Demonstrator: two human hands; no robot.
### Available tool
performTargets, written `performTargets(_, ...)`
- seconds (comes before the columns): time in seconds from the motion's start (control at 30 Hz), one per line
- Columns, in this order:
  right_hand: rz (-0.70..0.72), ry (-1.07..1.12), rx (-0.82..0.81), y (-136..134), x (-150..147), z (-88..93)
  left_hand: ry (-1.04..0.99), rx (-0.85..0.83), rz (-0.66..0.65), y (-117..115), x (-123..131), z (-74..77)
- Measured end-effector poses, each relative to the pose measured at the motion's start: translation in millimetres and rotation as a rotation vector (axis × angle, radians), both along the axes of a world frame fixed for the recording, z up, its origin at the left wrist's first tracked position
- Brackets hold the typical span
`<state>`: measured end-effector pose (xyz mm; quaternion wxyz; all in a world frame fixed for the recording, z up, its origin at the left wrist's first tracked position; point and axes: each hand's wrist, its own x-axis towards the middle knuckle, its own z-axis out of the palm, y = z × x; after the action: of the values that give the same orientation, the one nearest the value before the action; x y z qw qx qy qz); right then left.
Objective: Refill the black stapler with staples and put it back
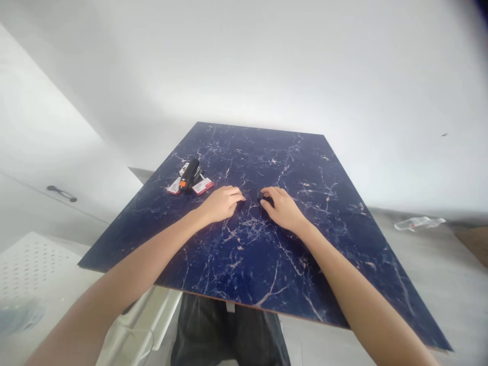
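My right hand [282, 207] is closed around a small black object [261, 195] at the middle of the table, its thumb and fingers on either side; most of the object is hidden, so its kind is unclear. Just to its left, my left hand [223, 203] rests palm down on the blue marbled tabletop [244, 264], fingers stretched forward and a little bent. A dark patch under its fingertips cannot be told from shadow. Beyond the left hand lies a black stapler [190, 175] with an orange mark, among small white and red boxes [203, 186].
A white wall [267, 66] stands behind the table's far edge. On the left is a white door or panel with a dark handle [61, 193], above a white perforated surface [34, 264]. A clear plastic item [419, 223] lies on the right, beyond the table.
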<state>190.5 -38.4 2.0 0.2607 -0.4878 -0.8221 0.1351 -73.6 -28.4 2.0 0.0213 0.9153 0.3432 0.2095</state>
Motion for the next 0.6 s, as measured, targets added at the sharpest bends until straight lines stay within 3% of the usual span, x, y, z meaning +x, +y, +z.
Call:
performTargets(0.2, 0.08, -0.104, -0.001, -30.3, 6.8, -0.9, -0.038, -0.019, -0.036, 0.4, 0.5, -2.9)
performTargets(0.6, 0.059, -0.16, 0.065, -29.6, 2.4, -7.7, -0.162, -0.152, -0.011, 6.0, -13.7, -7.4)
